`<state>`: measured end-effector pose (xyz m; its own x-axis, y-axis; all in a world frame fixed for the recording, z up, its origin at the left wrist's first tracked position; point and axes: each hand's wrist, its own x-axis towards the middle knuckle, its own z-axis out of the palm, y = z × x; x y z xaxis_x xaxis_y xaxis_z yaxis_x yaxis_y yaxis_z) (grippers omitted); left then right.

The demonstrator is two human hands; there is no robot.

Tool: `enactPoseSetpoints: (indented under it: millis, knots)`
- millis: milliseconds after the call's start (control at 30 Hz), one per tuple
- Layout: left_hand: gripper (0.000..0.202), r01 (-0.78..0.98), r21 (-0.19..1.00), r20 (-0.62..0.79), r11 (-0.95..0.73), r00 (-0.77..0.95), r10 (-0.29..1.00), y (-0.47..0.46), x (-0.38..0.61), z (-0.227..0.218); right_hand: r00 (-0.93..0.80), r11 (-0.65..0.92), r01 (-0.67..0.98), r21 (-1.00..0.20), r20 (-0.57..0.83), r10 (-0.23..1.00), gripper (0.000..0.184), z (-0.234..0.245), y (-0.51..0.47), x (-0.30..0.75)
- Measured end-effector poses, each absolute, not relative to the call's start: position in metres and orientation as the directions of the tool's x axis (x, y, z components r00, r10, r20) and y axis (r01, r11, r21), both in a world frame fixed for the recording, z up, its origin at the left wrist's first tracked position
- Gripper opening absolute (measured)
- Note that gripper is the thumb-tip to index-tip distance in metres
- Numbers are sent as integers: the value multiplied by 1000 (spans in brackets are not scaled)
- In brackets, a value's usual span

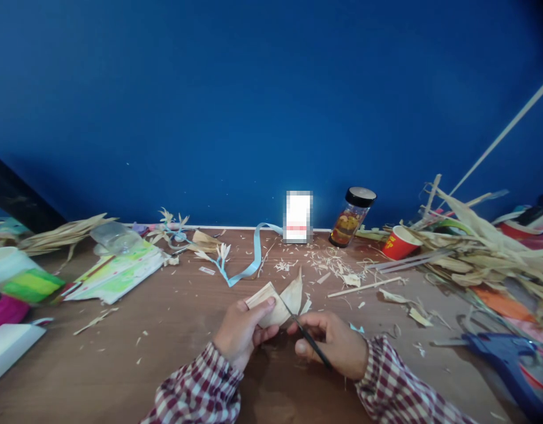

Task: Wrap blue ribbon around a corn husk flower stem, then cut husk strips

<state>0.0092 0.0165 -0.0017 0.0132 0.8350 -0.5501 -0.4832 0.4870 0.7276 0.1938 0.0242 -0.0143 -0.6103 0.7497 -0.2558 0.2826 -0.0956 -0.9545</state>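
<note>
A pale piece of dried corn husk (265,306) is pinched in my left hand (238,333), with the thumb on top and the fingers beneath. The husk's pointed end (293,293) fans out to the right. My right hand (335,344) is closed around dark-handled scissors (314,346), seen nearly edge-on. Their thin blades lie across the husk, between the part under my left thumb and the pointed end. Whether the blades are apart cannot be made out. Both hands are just above the brown table (183,365).
Husk scraps (333,265) litter the table. Behind stand a tilted jar (351,218) and a bright blurred panel (298,217), near a blue ribbon (257,253). At right are a red paper cup (400,242), piled husks (487,259) and a blue glue gun (501,353); painted paper (121,274) lies left.
</note>
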Motion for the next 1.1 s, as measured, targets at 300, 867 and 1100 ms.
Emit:
enactPoseSetpoints:
  millis: [300, 867, 1100]
  knots:
    - [16, -485, 721, -554, 495, 26, 832, 16, 10, -3, -600, -115, 283, -952, -269, 753, 44, -15, 25, 193]
    - [5, -486, 716, -561, 501, 27, 827, 17, 10, 0, -561, -138, 306, -942, -295, 774, 37, -13, 23, 191]
    - [20, -508, 697, -574, 506, 29, 818, 17, 10, 0, -549, -144, 307, -941, -298, 781, 35, -14, 23, 190]
